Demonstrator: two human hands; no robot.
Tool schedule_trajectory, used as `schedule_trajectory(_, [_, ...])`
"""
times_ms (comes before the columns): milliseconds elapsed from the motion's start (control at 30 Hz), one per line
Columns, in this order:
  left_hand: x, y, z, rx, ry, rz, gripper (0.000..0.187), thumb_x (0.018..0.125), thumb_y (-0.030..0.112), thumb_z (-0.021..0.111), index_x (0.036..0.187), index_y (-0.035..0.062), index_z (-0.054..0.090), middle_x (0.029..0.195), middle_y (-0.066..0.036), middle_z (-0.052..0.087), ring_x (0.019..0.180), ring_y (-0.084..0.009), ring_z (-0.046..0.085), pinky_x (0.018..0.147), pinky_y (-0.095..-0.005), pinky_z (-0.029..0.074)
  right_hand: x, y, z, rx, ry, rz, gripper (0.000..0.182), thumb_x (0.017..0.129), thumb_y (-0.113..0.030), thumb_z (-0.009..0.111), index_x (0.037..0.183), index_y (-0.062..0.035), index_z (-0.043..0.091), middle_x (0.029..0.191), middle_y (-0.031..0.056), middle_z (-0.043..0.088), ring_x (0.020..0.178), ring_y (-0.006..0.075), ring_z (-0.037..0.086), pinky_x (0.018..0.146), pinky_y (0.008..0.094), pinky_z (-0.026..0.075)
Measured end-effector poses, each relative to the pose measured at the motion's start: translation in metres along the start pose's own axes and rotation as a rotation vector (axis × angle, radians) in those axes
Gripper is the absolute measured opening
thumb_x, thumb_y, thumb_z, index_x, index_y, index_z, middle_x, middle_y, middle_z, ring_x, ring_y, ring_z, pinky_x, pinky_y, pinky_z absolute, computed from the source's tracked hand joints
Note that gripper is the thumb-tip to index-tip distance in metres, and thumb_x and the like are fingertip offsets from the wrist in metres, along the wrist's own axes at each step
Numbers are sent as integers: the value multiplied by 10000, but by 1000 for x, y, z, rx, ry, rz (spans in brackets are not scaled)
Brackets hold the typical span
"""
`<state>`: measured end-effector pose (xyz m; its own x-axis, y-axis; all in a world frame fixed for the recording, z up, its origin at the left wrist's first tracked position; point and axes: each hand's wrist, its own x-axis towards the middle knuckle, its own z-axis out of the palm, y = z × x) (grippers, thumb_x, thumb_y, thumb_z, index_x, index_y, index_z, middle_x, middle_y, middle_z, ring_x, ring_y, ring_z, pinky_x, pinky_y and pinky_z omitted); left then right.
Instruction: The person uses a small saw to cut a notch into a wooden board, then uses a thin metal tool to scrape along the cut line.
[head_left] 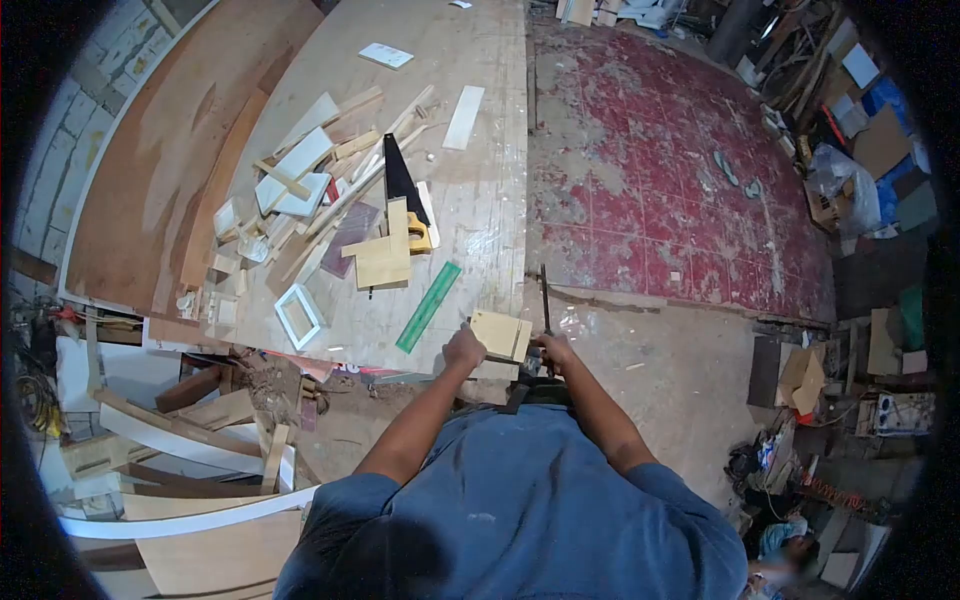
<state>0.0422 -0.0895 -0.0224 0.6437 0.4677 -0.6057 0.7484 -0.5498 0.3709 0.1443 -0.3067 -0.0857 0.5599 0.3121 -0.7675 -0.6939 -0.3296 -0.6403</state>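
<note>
At the near right corner of the worktable, my left hand (464, 348) is closed on the left edge of a small pale wooden board (499, 335). My right hand (553, 352) is wrapped round the lower end of a long, thin, dark file-like tool (545, 292), which points away from me along the board's right side. A green ruler (428, 307) lies just left of my left hand. Behind it are cut pieces of thin wood (383, 262) and a handsaw (399, 180) with a yellow handle (420, 235).
Wood strips and offcuts (345, 150) are heaped across the worktable (490, 200). A white frame (298, 317) lies near its front edge. Timber (190, 430) is piled at lower left. Beyond the table's right edge is a worn red floor (650, 170). Someone (790, 545) is at lower right.
</note>
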Motion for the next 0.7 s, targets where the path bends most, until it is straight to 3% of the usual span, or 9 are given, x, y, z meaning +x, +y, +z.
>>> schedule_trajectory(67, [-7,12,-1,150,-14,-53,702,808,232,683,1427,53,405,1367,-251,544,1237,-431,549,1029,-514,445,17,18,0,20,-62,52,217,857,-139,694,1052,-44,682,729,33,633,520,132,545,455,316,452])
schedule_trajectory(133, [-14,14,6,285,73,11,954,773,252,739,1542,65,208,1523,-279,333,1372,-430,396,1091,-534,382,17,16,-3,-10,-120,46,223,849,-137,700,1049,-39,683,781,46,658,567,148,581,475,319,469])
schedule_trajectory(233, [-19,10,13,346,112,92,1107,731,241,788,1575,77,91,1580,-275,204,1427,-429,296,1119,-535,348,26,13,-5,-55,-187,39,220,841,-129,705,1038,-34,680,835,57,680,633,172,619,513,325,489])
schedule_trajectory(333, [-19,1,18,422,117,191,1115,714,207,800,1572,74,102,1592,-280,164,1426,-436,301,1140,-529,325,25,-4,-2,-106,-170,65,187,844,-113,700,1013,-37,671,832,55,669,668,174,620,550,328,493])
schedule_trajectory(467, [-21,0,8,369,172,190,1093,715,190,803,1567,57,131,1576,-311,177,1429,-456,284,1159,-532,293,42,-10,-9,-178,-176,-36,137,850,-94,692,968,-44,645,790,46,639,666,162,606,563,320,483])
schedule_trajectory(533, [-30,9,-7,280,262,442,974,784,228,748,1566,83,187,1573,-267,238,1428,-446,293,1164,-547,275,71,6,-17,-244,-170,-191,140,851,-108,685,972,-56,637,740,32,598,603,145,552,489,312,438])
schedule_trajectory(567, [-31,8,-11,276,283,397,974,784,228,748,1566,83,187,1573,-267,238,1428,-446,293,1164,-547,275,31,-38,-16,-249,-237,-121,121,855,-117,677,954,-66,629,707,25,563,574,135,529,476,306,425])
schedule_trajectory(667, [-31,6,-19,170,309,431,742,866,258,652,1521,112,335,1523,-194,388,1392,-382,379,1153,-533,282,6,-72,-1,-155,-251,-127,52,881,-118,649,883,-74,620,601,-28,468,439,91,425,402,279,364])
schedule_trajectory(700, [-30,3,-24,9,209,396,614,891,266,612,1454,105,428,1436,-172,486,1309,-364,468,1102,-520,343,6,-72,1,-153,-258,-148,48,891,-120,642,890,-73,629,589,-32,460,426,85,413,391,277,353])
